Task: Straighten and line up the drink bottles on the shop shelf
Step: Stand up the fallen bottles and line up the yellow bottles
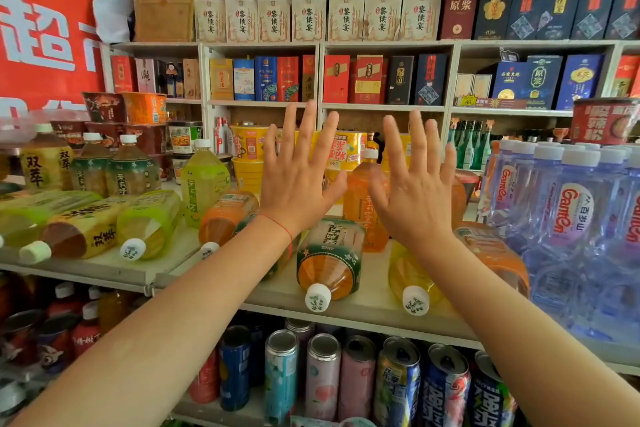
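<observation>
Sweeping from the left, the shelf (104,270) is carrying a jumble: three tea bottles (90,166) are standing upright at the back, and in front of them a brown tea bottle (74,236) and a green bottle (149,224) are lying on their sides, caps pointing toward the camera. Just right of those, a tall yellow-green bottle (204,180) is standing, and an orange bottle (225,215) is lying beside it.

Moving to the middle, the left hand (298,177) is hovering with its fingers spread wide, holding nothing, raised above the fallen bottles. Below it, a green-banded orange bottle (329,260) is lying with its cap right at the shelf's front lip. The right hand (414,191) is hovering alongside, also splayed and empty, with an upright orange bottle (363,204) showing between the two hands. Under the right wrist, a yellow bottle (412,277) is lying cap-forward at the edge.

Further right, the water bottles (571,211) are standing packed together.

Nothing is being gripped, so the job looks barely begun. The risk, I'd say: those two edge bottles are round and lying loose, so a brush from a forearm could roll them off onto the cans (322,374) below.
</observation>
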A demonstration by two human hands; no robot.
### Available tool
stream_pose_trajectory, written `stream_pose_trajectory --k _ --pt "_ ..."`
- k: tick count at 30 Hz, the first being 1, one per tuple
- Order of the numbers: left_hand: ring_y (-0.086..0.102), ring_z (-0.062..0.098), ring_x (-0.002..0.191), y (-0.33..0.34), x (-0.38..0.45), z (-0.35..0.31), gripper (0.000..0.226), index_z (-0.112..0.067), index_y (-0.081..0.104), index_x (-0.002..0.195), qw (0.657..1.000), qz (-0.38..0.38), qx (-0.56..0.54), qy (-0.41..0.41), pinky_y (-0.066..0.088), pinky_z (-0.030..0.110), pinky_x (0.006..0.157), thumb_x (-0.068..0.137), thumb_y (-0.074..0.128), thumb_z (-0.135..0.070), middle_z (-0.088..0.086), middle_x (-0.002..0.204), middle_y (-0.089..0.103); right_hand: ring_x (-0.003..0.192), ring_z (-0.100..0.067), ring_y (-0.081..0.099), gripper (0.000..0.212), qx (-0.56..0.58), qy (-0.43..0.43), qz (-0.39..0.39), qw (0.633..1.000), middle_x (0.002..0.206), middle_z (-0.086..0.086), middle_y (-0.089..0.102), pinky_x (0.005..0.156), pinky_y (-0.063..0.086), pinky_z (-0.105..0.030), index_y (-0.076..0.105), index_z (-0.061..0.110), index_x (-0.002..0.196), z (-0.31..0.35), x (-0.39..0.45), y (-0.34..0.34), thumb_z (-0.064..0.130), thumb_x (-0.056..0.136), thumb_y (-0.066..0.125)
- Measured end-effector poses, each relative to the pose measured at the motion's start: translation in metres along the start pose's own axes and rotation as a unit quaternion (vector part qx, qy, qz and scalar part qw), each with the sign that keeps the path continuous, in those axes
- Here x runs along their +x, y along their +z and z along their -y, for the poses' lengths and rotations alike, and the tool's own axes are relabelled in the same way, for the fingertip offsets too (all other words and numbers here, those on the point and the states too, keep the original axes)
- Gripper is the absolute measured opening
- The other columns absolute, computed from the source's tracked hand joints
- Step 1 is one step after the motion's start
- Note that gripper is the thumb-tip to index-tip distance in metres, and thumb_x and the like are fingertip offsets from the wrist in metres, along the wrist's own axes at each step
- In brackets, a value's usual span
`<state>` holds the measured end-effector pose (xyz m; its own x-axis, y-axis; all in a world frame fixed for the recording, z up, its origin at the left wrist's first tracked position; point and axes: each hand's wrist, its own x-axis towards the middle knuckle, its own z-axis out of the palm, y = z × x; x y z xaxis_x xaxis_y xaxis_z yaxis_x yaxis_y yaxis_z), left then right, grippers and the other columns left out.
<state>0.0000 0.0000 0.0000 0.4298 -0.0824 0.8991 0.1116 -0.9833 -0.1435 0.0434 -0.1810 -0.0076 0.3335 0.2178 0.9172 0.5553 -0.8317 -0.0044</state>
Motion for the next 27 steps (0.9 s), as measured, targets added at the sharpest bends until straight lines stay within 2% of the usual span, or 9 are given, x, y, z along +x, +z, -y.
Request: stream_pose_trajectory --k 3,5,7,10,13,17,22,24,27 --pt "0.039 0.034 0.143 0.001 -0.002 0.007 0.063 -0.019 0.039 0.153 0.996 0.085 0.029 0.009 0.029 0.052 0.114 0.099 0.038 -0.051 0.014 0.154 0.043 0.153 -0.025 0.014 0.066 0.068 -0.064 0.230 0.969 0.167 -0.003 0.019 0.122 0.011 -0.051 0.024 0.031 0.158 0.011 0.001 -0.007 0.063 0.101 0.031" --pt "0.057 0.025 0.118 0.003 -0.007 0.015 0.047 -0.018 0.058 0.134 0.984 0.175 0.006 0.006 0.039 0.042 0.098 0.100 0.038 -0.045 0.006 0.128 0.062 0.150 -0.022 0.022 0.079 0.153 -0.088 0.450 0.876 0.164 0.003 0.026 0.122 0.020 -0.050 0.031 0.035 0.155 0.020 -0.007 -0.015 0.078 0.088 0.039" --pt "0.059 0.022 0.102 0.004 -0.014 0.022 0.041 -0.018 0.066 0.118 0.976 0.217 -0.003 0.015 0.042 0.039 0.088 0.100 0.038 -0.042 0.002 0.111 0.065 0.152 -0.023 0.016 0.104 0.150 -0.131 0.545 0.814 0.166 0.006 0.017 0.122 0.020 -0.053 0.017 0.041 0.157 0.025 -0.023 -0.013 0.082 0.072 0.060" --pt "0.060 0.021 0.101 0.007 -0.026 0.030 0.036 -0.021 0.067 0.115 0.973 0.231 -0.002 0.019 0.043 0.038 0.088 0.099 0.041 -0.041 0.000 0.110 0.065 0.154 -0.026 0.006 0.131 0.054 -0.201 0.479 0.853 0.168 -0.001 0.004 0.124 0.014 -0.052 -0.004 0.036 0.158 0.029 -0.048 0.001 0.081 0.061 0.072" --pt "0.059 0.021 0.106 0.008 -0.034 0.034 0.034 -0.023 0.066 0.119 0.967 0.254 -0.021 0.021 0.042 0.037 0.088 0.099 0.043 -0.040 0.000 0.115 0.064 0.148 -0.036 0.023 0.112 -0.003 -0.265 0.355 0.896 0.161 -0.014 0.021 0.118 0.026 -0.052 0.012 0.027 0.157 0.045 -0.064 0.018 0.082 0.073 0.061" --pt "0.059 0.020 0.102 0.010 -0.043 0.048 0.032 -0.023 0.069 0.112 0.963 0.262 -0.053 0.012 0.045 0.035 0.083 0.099 0.046 -0.040 -0.001 0.108 0.065 0.117 -0.036 0.056 0.082 -0.005 -0.280 0.292 0.915 0.133 -0.015 0.053 0.095 0.049 -0.048 0.039 0.023 0.143 0.056 -0.064 0.026 0.081 0.084 0.038" --pt "0.059 0.018 0.103 0.008 -0.044 0.067 0.028 -0.028 0.069 0.118 0.955 0.265 -0.133 -0.003 0.043 0.031 0.077 0.099 0.052 -0.042 -0.005 0.111 0.066 0.075 -0.013 0.063 0.057 0.187 -0.034 0.247 0.950 0.086 0.008 0.066 0.062 0.053 -0.032 0.065 0.028 0.101 0.064 -0.013 0.007 0.078 0.085 0.043" --pt "0.061 0.017 0.105 0.009 -0.041 0.072 0.030 -0.030 0.067 0.122 0.941 0.284 -0.180 -0.033 0.047 0.031 0.079 0.096 0.055 -0.039 -0.005 0.114 0.068 0.070 -0.011 0.064 0.057 0.258 0.090 0.242 0.931 0.075 0.008 0.068 0.064 0.057 -0.036 0.066 0.024 0.084 0.066 0.010 0.014 0.078 0.084 0.048" --pt "0.062 0.015 0.105 0.010 -0.038 0.070 0.045 -0.031 0.059 0.135 0.891 0.321 -0.310 -0.084 0.052 0.037 0.092 0.091 0.061 -0.040 -0.006 0.115 0.066 0.079 -0.015 0.067 0.059 0.252 0.227 0.240 0.909 0.081 0.006 0.071 0.075 0.059 -0.041 0.069 0.023 0.086 0.062 0.033 0.040 0.079 0.084 0.048"
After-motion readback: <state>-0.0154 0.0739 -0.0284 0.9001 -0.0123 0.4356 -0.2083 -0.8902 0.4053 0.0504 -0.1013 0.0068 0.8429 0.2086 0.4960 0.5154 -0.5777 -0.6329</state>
